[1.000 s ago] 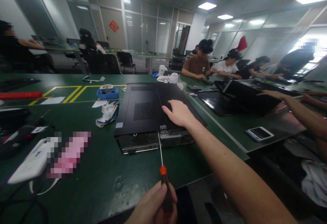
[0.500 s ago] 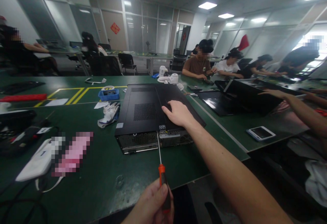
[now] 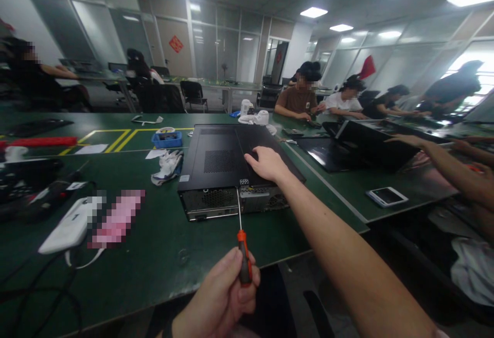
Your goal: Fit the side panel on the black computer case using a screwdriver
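Note:
A black computer case (image 3: 219, 160) lies flat on the green table, its rear panel with vents and metal slots facing me. My right hand (image 3: 266, 163) rests on the top cover with fingers spread and the thumb pointing left. In my left hand (image 3: 227, 286), below the case's near edge, is a screwdriver (image 3: 244, 258) with an orange and dark grey handle. Its thin metal shaft reaches up to the rear panel, near the middle of the upper edge. The tip is at the case; which screw or slot it meets is too small to tell.
Left of the case are work gloves (image 3: 168, 165), a blue bin (image 3: 166, 138), a white device (image 3: 71, 225) with a strap, and a pink item (image 3: 119, 219). A phone (image 3: 386, 196) lies at right, near a co-worker's hand (image 3: 405, 140) on an opened black case (image 3: 374, 147).
My left hand and the screwdriver have moved slightly up in view, and the handle sits differently in the fingers. The right hand stays on the case. The view has shifted a little.

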Available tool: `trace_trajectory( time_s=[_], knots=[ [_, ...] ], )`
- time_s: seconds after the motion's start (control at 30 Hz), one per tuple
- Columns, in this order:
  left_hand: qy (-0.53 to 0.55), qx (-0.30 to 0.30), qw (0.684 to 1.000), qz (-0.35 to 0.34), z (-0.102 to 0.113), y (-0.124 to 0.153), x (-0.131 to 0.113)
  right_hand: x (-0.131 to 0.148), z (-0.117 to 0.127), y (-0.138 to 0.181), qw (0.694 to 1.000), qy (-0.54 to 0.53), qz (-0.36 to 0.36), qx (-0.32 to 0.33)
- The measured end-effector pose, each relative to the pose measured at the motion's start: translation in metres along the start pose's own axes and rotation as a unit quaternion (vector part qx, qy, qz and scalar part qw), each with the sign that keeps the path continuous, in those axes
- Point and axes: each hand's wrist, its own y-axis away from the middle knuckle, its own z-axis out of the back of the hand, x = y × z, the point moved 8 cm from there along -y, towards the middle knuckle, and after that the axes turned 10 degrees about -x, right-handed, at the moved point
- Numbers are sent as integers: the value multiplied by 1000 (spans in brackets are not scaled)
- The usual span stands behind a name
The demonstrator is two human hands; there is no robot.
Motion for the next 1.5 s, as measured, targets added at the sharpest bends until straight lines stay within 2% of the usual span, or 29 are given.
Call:
trace_trajectory(
  time_s=[0.13, 0.43, 0.67, 0.97, 1.13, 1.5],
  knots=[
    [21, -11, 999, 21, 0, 3, -2, -1, 0, -1, 1000, 4, -10, 3],
    [21, -36, 999, 19, 5, 1, -1, -4, -2, -3, 1000, 9, -18, -3],
    [48, 0, 997, 62, 3, -1, -1, -6, -4, -4, 1000, 12, -18, -7],
    [19, 59, 994, 90, -4, -3, -4, -6, -4, -4, 1000, 12, -19, -5],
    [45, 60, 990, 119, -6, -5, -3, -5, -2, -4, 1000, 10, -16, -5],
    [51, 76, 987, 133, 3, -12, 4, -3, -1, -4, 1000, 16, -19, 2]
  ],
)
